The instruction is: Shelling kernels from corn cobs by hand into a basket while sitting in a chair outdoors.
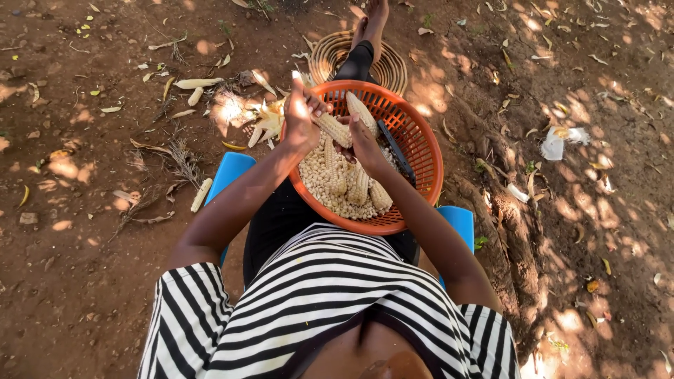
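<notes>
Head view, all places given from the orange basket.

- Orange basket: round, slatted plastic, resting on the person's lap; floor covered with loose pale kernels.
- Maize cob: over the basket's near-left part, clasped at its left end by the left hand, fingers closed round it; the right hand closes on its other end from the basket's middle.
- Further cobs: several lying on the kernels inside the basket; one more propped against the far rim.
- Dark flat tool: inside the basket, right half, lying slantwise.
- Blue seat: beneath the basket, showing at both sides of the lap.
- Husks: heaped on the soil just left of the basket.
- Stripped cob: on the soil, well left of the basket.
- Coiled mat: on the ground just beyond the basket.
</notes>
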